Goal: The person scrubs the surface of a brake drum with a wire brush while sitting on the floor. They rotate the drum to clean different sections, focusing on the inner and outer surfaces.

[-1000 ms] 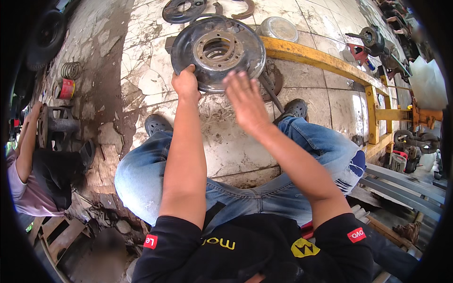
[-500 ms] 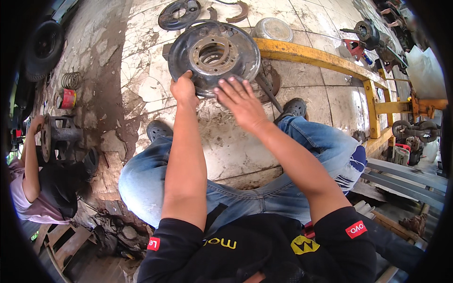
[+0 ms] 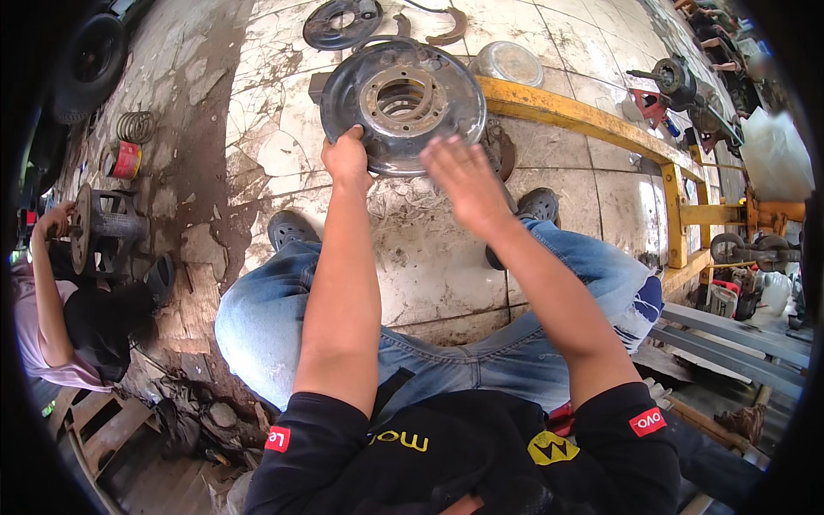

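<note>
Round backing plate: dull grey metal, grimy; floor: cracked, stained tile; beam: yellow-painted metal.

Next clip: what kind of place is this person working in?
Most likely a vehicle repair workshop, with work done on the floor. The left hand grips a round metal brake plate on cracked tiles; a tyre, coil springs and a yellow steel frame lie around.
</note>
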`<state>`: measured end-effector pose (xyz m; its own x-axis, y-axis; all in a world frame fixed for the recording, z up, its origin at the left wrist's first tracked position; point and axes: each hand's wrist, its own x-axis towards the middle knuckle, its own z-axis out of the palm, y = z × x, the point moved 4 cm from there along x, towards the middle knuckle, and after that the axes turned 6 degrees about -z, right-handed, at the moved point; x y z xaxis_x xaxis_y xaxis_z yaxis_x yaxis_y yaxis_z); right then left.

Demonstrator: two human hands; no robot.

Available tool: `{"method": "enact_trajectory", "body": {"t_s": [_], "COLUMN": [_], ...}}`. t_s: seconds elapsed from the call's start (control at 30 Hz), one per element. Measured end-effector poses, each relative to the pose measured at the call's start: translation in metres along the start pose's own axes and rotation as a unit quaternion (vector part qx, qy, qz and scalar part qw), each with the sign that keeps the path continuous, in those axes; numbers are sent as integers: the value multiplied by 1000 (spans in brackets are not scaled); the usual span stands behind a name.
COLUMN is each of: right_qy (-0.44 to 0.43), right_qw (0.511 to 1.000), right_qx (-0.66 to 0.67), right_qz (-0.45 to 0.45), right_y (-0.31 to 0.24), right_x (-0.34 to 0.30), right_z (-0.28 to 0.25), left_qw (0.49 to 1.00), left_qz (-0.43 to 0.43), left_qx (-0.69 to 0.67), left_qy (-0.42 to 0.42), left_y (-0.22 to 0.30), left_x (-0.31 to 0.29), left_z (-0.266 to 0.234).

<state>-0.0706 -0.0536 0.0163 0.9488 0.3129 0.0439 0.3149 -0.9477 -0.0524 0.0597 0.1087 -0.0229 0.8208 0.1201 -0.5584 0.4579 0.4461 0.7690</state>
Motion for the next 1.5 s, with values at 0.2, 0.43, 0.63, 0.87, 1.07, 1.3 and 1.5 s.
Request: {"method": "enact_trajectory", "body": {"t_s": [0.2, 0.43, 0.63, 0.87, 1.07, 1.3, 1.5], "right_qy": [91, -4, 90, -2, -13, -29, -29], "right_qw": [953, 1000, 963, 998, 996, 994, 994], "right_qx": [101, -12, 83, 4, 5, 6, -11], "right_qz": [270, 3, 242, 68, 92, 101, 108], "right_y": [81, -10, 89, -3, -15, -13, -31], "right_x": [-12, 1, -21, -21, 3, 0, 21], "right_z": [-9, 3, -2, -11, -7, -2, -22], "left_qw": [1000, 1000, 1000, 999, 999, 1000, 1000], "left_qz": [-5, 14, 4, -1, -11, -14, -6], "left_qx": [3, 4, -22, -40, -40, -23, -7], "left_qy": [3, 2, 5, 8, 20, 15, 28], "left_y": [3, 0, 3, -4, -2, -5, -5], "left_x": [-5, -1, -2, 4, 4, 1, 8], "left_z": [1, 1, 6, 3, 1, 0, -1]}}
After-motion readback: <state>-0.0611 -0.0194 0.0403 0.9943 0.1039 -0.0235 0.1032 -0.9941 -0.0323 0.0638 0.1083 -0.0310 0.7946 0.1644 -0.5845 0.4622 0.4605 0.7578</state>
